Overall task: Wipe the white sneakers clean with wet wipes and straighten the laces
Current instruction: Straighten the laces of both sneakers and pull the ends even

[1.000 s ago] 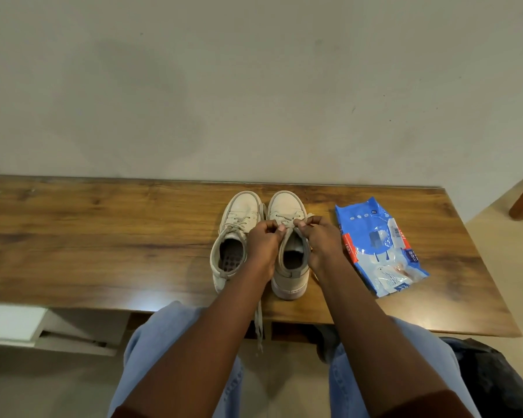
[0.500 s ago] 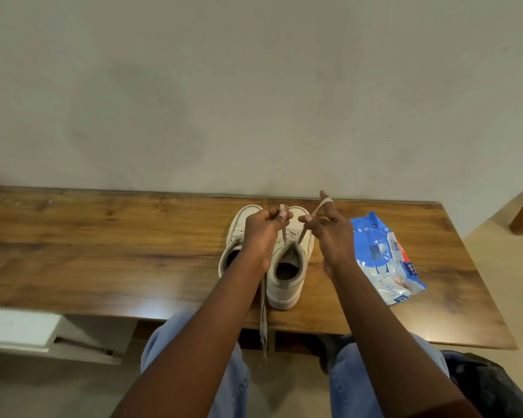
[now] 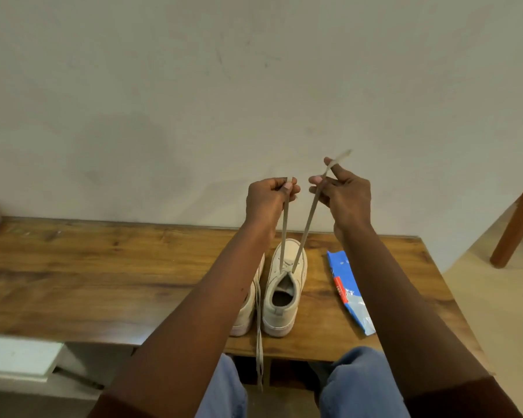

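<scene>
Two white sneakers stand side by side on the wooden table (image 3: 88, 276), toes toward the wall. The right sneaker (image 3: 284, 294) is in full view; the left sneaker (image 3: 246, 312) is mostly hidden behind my left forearm. My left hand (image 3: 269, 200) pinches one end of the right sneaker's lace (image 3: 284, 230) and my right hand (image 3: 341, 194) pinches the other end (image 3: 307, 224). Both ends are pulled taut, high above the shoe. A loose lace (image 3: 258, 342) from the left sneaker hangs over the table's front edge.
A blue wet-wipes pack (image 3: 347, 291) lies right of the sneakers, partly behind my right forearm. A plain wall stands just behind the table. A wooden furniture leg (image 3: 514, 227) is at the far right, a white shelf (image 3: 15, 354) at lower left.
Both hands have risen from the right sneaker's opening, drawing its two lace ends up and taut. The camera has tilted upward.
</scene>
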